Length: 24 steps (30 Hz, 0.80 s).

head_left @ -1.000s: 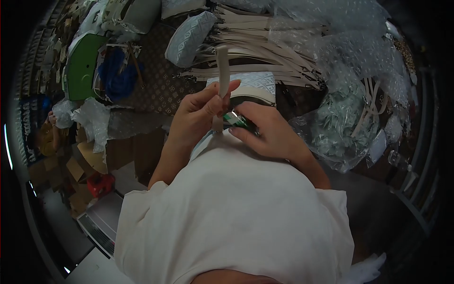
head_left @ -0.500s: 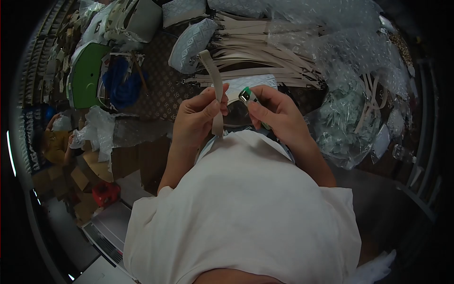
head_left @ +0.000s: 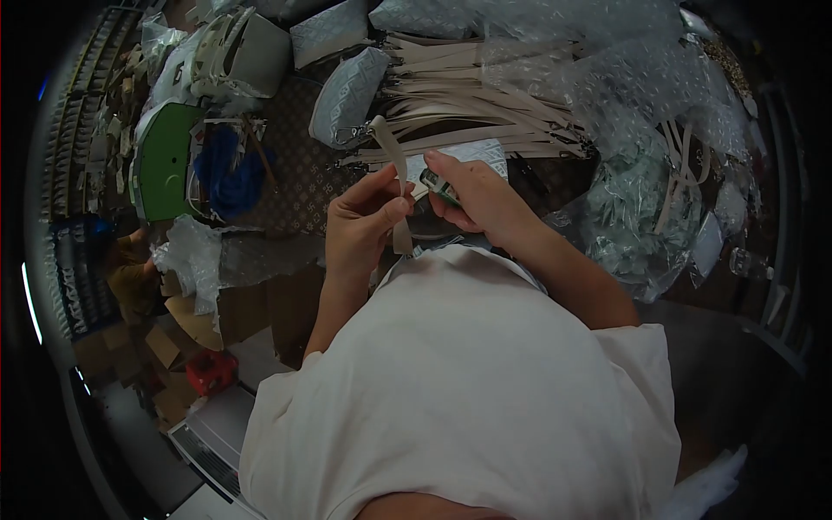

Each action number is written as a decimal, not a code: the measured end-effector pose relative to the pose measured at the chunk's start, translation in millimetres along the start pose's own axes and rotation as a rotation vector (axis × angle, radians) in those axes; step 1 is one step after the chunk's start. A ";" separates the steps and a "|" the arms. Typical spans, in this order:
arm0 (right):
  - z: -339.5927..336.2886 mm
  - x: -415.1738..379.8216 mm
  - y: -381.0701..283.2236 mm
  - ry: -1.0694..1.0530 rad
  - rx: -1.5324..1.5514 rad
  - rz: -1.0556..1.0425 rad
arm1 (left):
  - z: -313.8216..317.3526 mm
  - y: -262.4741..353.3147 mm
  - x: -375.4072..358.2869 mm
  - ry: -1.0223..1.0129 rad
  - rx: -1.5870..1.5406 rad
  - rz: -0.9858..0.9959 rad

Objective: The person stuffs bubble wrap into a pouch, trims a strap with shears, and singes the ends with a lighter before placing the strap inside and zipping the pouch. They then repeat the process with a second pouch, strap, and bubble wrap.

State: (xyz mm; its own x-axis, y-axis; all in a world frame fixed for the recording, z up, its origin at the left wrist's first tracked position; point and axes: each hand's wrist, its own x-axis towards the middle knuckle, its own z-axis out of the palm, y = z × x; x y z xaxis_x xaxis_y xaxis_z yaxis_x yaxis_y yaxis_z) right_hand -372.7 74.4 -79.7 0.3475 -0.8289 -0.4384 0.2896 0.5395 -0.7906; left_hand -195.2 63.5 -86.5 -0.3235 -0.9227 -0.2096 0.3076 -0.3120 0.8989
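My left hand (head_left: 364, 227) pinches a beige strap (head_left: 394, 165) between thumb and fingers; the strap stands up above the hand and its top bends left. My right hand (head_left: 472, 198) holds a small green lighter (head_left: 436, 185) close to the strap, almost touching my left thumb. Both hands are raised in front of my chest, over a patterned grey bag (head_left: 472, 152) that they partly hide.
A pile of beige straps (head_left: 468, 95) lies behind the hands. Bubble wrap and plastic bags (head_left: 641, 173) fill the right. Grey patterned pouches (head_left: 347, 82), a green object (head_left: 165, 156) and blue cloth (head_left: 230, 165) lie left. Another person (head_left: 130, 269) crouches among cardboard at far left.
My right hand moved left and tilted the lighter toward the strap. The strap's upper end has bent over to the left. My view shifted slightly downward.
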 end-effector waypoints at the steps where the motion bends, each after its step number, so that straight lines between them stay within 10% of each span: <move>1: 0.9 -0.4 -2.2 0.021 0.027 0.011 | -0.7 -1.0 0.2 0.012 0.000 0.023; 24: 5.5 9.0 2.9 0.028 -0.018 -0.110 | -7.4 -7.0 3.9 -0.019 -0.058 0.008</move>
State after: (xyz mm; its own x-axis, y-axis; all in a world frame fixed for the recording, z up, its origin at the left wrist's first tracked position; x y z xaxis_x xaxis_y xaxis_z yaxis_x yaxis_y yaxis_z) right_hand -363.8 69.3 -83.6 0.2892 -0.8868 -0.3606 0.3085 0.4429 -0.8418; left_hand -192.0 60.4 -96.4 -0.3374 -0.9209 -0.1951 0.3614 -0.3180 0.8765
